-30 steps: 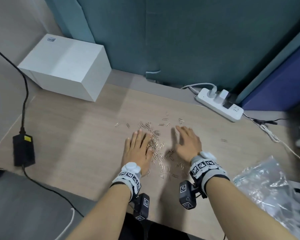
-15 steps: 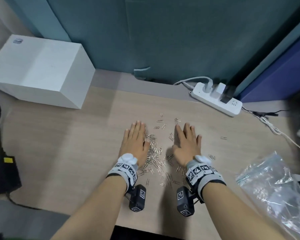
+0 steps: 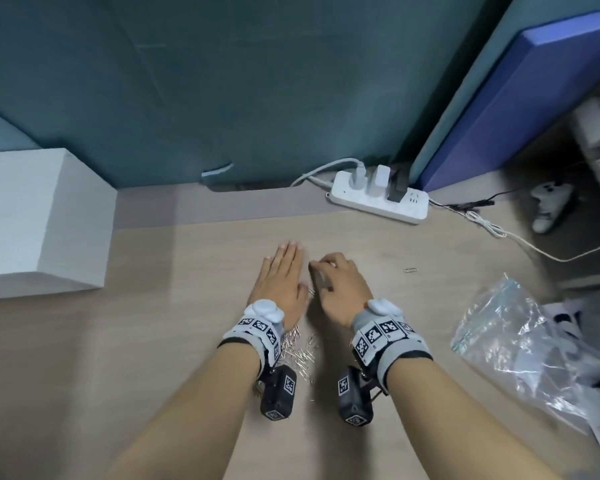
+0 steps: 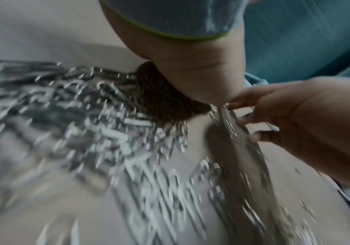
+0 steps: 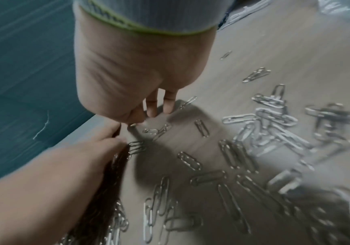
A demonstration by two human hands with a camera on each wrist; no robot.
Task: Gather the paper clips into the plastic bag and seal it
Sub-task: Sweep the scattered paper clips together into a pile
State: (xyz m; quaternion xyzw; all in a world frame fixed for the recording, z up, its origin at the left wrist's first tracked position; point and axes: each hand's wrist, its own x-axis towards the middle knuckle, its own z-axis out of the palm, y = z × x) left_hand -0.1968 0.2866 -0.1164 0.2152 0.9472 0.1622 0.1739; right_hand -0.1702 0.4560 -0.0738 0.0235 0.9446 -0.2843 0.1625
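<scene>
**Both hands on the bench, clips heaped between the wrists**

I see the left hand (image 3: 280, 285) lying flat, palm down, fingers straight and together, pointing away from me; it is released and grips nothing. Its inner edge rests on the bench (image 3: 153, 341), and in the left wrist view the paper clips (image 3: 300, 353) are banked up against that edge. The right hand (image 3: 340, 289) sits just beside it, nearly touching at the fingertips, its fingers bent downward so the tips meet the bench — in the right wrist view the fingers (image 5: 152, 106) point down at the surface with loose clips lying under and beside them. I cannot tell whether those fingers pinch a clip or merely touch the wood.

The clips lie mostly between the two wrists and behind the palms, toward me. They are a loose heap, long axes pointing every way, though many near the left wrist run roughly along the forearm. One stray clip (image 3: 412, 270) lies well to the outside of the right hand, its long axis crossways.

The plastic bag (image 3: 520, 344) lies crumpled and flat on the bench, well out to the right of the right forearm — apart from both hands.
</scene>
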